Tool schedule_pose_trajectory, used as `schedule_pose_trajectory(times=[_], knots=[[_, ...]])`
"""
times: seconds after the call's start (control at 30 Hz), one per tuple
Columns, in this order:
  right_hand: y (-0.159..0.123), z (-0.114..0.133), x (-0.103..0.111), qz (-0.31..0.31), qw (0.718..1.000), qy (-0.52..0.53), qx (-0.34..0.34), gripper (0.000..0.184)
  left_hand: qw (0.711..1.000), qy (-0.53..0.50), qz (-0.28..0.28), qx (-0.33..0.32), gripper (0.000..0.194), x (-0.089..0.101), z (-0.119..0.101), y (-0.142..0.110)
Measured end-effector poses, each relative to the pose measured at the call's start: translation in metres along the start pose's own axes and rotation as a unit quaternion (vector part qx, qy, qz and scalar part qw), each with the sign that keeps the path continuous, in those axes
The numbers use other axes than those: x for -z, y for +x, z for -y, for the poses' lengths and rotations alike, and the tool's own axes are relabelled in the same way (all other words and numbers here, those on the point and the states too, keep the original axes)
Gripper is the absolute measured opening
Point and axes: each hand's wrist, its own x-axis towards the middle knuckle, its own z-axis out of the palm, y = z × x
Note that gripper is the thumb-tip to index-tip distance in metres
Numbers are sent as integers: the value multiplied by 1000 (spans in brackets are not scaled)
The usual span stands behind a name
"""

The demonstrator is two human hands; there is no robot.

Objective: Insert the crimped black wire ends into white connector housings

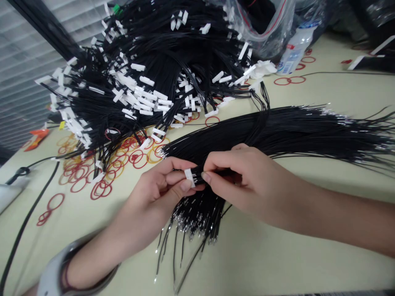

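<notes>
My left hand [160, 191] pinches a small white connector [189, 177] between thumb and forefinger. My right hand [243, 181] meets it from the right, its fingers pinched on thin black wires [212, 174] that run into the connector. Both hands hover over a bundle of loose black wires [293, 127] with bare metal tips, which fans out below the hands [197, 222] and stretches to the right across the pale table [277, 255].
A big heap of black wires fitted with white connectors [138, 78] fills the back left. Red and orange rubber bands [101, 168] lie scattered in front of it. A plastic bottle [293, 51] and a clear bag [265, 24] stand at the back. A black cable [27, 222] crosses the left.
</notes>
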Motion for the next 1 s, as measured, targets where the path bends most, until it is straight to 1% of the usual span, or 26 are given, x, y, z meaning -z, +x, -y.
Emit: schedule_pose_trajectory(times=[0.1, 0.2, 0.4, 0.6, 0.73, 0.9, 1.0], knots=[[0, 0, 1, 5, 1000, 2, 8, 15, 1000, -23, 4, 3, 14, 1, 0, 1], [0, -1, 1, 12, 1000, 15, -2, 14, 1000, -20, 5, 11, 15, 1, -1, 0], [-1, -3, -3, -19, 999, 40, -18, 18, 1000, -15, -7, 24, 15, 1, -2, -1], [-1, -2, -2, -1, 997, 65, -34, 16, 999, -30, 3, 18, 15, 2, -2, 0], [-2, -3, -2, 4, 997, 79, -24, 16, 1000, -17, 1, 12, 16, 1, -2, 0], [-2, -4, -3, 1, 998, 59, -7, 16, 1000, 15, -18, 4, 12, -2, -2, 1], [-3, -3, -4, -9, 1000, 26, -1, 17, 1000, 18, -16, 3, 10, -3, 0, 2]])
